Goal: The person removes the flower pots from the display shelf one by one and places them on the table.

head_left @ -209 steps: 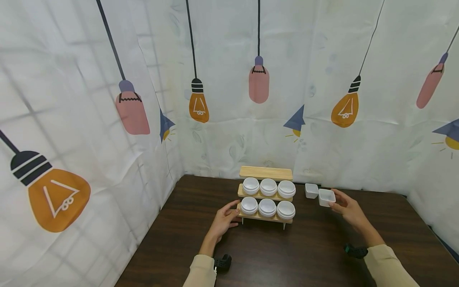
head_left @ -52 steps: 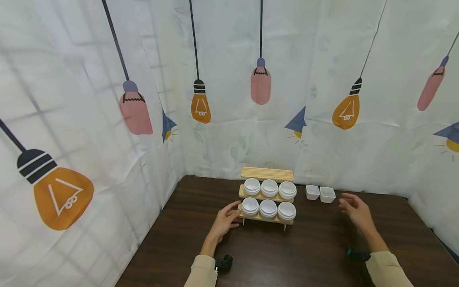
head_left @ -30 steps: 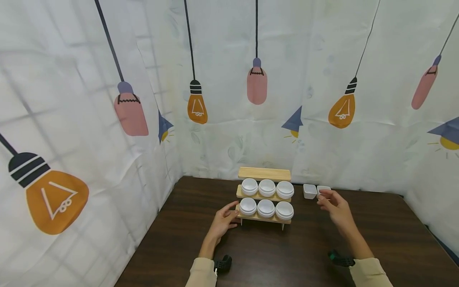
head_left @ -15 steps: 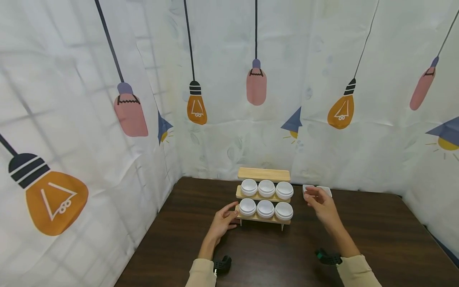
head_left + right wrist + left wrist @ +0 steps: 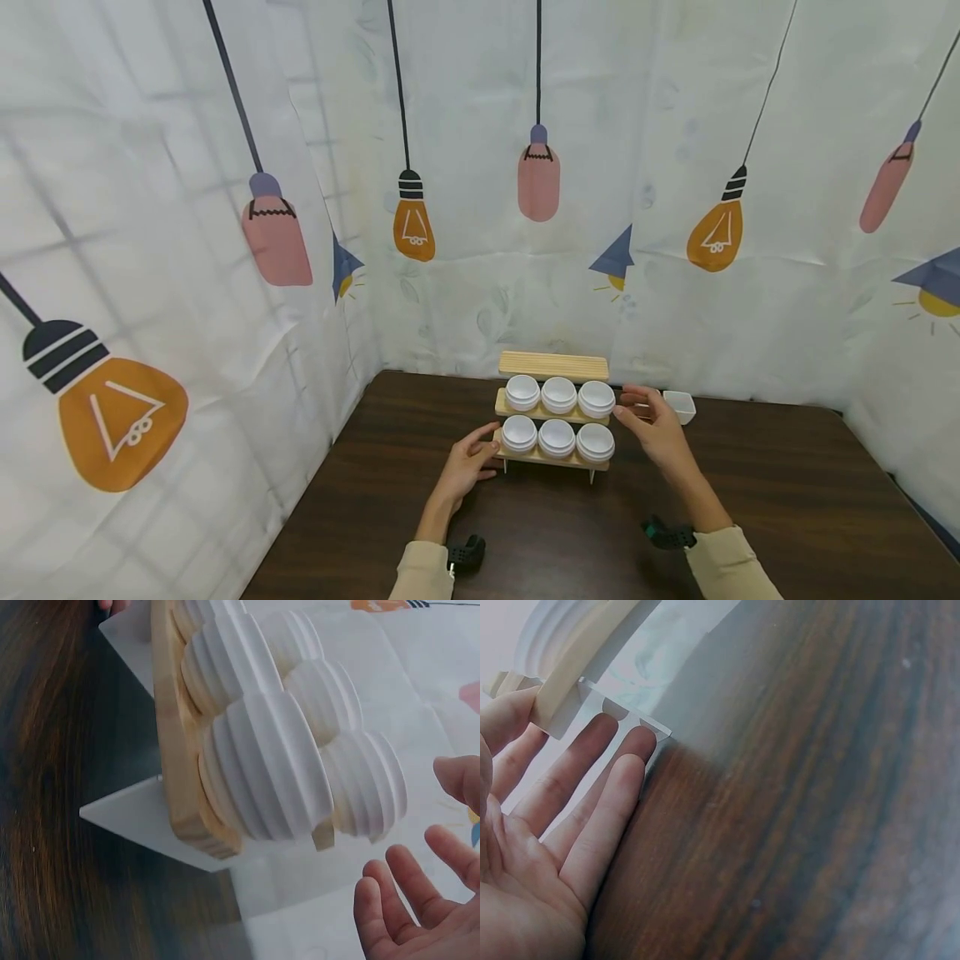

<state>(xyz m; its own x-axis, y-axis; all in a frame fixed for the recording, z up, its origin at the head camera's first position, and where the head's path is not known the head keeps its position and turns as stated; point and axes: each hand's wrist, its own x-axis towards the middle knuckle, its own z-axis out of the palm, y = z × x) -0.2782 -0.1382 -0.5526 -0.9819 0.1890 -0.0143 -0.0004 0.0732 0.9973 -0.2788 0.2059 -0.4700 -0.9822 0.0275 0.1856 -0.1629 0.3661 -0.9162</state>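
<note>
Head view shows the right hand (image 5: 651,423) with its grip wide and empty, fingers spread just beside the right end of the wooden rack (image 5: 553,411). The left hand (image 5: 467,460), fingers relaxed, touches the rack's lower left end. The rack stands mid-desk (image 5: 525,533), its ribbed white bowls (image 5: 262,776) likely light, hard and breakable; steadying both ends seems safest. A square dish (image 5: 679,406) is half hidden behind the right hand.

A: Room near the wooden rack (image 5: 552,410)?
B: Bare table (image 5: 787,492) near and right. Far side: square dish (image 5: 679,406) beside it, curtain (image 5: 675,275) close behind.
A: Left end?
B: Left hand (image 5: 468,460) occupies it.
</note>
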